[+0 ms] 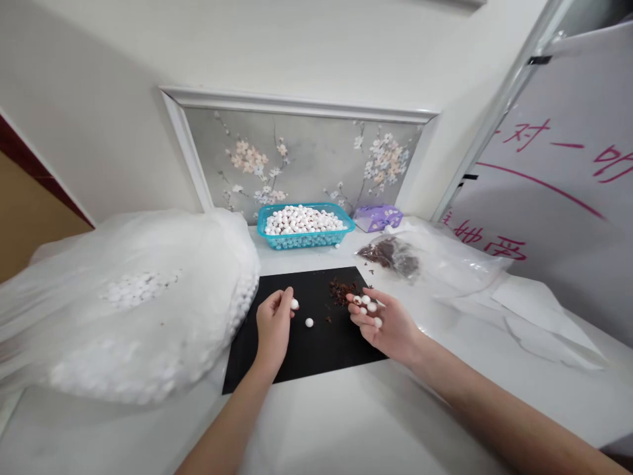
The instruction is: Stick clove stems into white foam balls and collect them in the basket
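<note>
My left hand [273, 323] is closed in a pinch on a small white ball [295, 304] above the black mat [297, 359]. Palm up, my right hand [388, 323] cups several white balls [364, 300] in its curled fingers, some with reddish-brown marks. One loose white ball [309, 322] lies on the mat between my hands. Just left of my right fingertips is a small heap of dark reddish-brown dried bits [340, 290], with a few strays nearby.
Behind the mat stands a blue plastic basket [264, 227] heaped with white balls. A big translucent bag [163, 316] of white balls fills the left side. To the right lie a purple packet [378, 218] and a clear bag [395, 257] with dark brown bits.
</note>
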`<state>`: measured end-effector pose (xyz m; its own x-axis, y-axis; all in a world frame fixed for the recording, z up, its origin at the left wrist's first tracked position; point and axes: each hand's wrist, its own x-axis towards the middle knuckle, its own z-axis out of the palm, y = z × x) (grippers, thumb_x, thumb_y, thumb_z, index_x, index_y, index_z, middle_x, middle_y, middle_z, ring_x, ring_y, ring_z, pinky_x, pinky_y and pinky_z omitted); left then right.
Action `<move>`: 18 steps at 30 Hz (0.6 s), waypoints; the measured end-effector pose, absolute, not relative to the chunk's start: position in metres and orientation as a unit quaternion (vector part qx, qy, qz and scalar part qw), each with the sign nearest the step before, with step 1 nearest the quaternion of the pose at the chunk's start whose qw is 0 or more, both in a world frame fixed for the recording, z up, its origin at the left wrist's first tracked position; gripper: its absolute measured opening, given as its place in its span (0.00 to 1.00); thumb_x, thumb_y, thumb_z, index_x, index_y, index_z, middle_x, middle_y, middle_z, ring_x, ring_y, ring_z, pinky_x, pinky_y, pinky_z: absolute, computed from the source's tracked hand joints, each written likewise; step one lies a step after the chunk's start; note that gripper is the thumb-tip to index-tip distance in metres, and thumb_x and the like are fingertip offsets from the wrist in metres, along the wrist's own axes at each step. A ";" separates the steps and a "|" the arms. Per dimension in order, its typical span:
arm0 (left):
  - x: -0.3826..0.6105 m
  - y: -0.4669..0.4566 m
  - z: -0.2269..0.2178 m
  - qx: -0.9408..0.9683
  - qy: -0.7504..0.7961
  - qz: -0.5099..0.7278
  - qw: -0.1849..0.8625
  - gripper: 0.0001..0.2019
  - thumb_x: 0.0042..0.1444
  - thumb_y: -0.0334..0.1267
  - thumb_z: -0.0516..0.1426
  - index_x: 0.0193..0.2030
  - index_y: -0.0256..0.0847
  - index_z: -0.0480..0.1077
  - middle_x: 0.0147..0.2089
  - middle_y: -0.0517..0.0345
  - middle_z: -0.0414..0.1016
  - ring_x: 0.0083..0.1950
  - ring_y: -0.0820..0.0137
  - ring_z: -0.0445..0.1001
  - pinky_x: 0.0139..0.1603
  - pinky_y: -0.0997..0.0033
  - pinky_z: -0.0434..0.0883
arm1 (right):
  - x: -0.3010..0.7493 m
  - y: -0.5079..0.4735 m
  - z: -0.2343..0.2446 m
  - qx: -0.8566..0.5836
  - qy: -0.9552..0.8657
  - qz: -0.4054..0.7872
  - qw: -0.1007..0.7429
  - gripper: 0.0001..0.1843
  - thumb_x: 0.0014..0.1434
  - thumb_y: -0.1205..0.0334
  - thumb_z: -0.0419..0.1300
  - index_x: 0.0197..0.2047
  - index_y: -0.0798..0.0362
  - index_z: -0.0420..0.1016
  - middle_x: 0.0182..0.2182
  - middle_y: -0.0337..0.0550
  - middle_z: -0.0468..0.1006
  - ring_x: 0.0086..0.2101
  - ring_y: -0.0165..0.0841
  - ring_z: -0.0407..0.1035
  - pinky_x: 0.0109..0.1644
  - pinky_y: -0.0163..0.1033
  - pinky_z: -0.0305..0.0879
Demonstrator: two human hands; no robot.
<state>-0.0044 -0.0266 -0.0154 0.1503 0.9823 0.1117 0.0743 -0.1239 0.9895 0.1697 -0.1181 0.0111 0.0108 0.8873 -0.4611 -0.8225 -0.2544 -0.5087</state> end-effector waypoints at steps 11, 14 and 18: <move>-0.005 -0.025 -0.017 0.596 0.452 0.468 0.471 0.17 0.54 0.48 0.53 0.20 0.39 0.62 0.21 0.63 0.64 0.25 0.74 0.62 0.28 0.75 0.60 | 0.162 -0.107 0.014 -0.349 -0.077 0.726 0.587 0.12 0.61 0.59 0.48 0.32 0.58 0.67 0.22 0.38 0.65 0.16 0.21 0.47 0.16 0.27 0.44; -0.005 -0.026 -0.018 0.596 0.449 0.468 0.474 0.17 0.54 0.47 0.53 0.19 0.39 0.62 0.21 0.62 0.64 0.25 0.74 0.62 0.28 0.75 0.60 | 0.168 -0.105 0.018 -0.374 -0.118 0.705 0.591 0.13 0.60 0.57 0.50 0.28 0.56 0.65 0.22 0.35 0.61 0.16 0.20 0.43 0.15 0.28 0.41; -0.005 -0.026 -0.018 0.594 0.448 0.471 0.474 0.17 0.54 0.47 0.53 0.19 0.39 0.62 0.21 0.62 0.65 0.24 0.74 0.62 0.28 0.75 0.60 | 0.188 -0.103 0.016 -0.437 -0.213 0.614 0.622 0.12 0.55 0.55 0.57 0.27 0.53 0.61 0.21 0.32 0.58 0.16 0.21 0.41 0.16 0.29 0.40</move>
<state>-0.0047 -0.0263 -0.0181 0.1540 0.9789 0.1341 0.0857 -0.1485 0.9852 0.1881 -0.1028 0.0164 0.1553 0.9500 -0.2708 -0.5771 -0.1353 -0.8054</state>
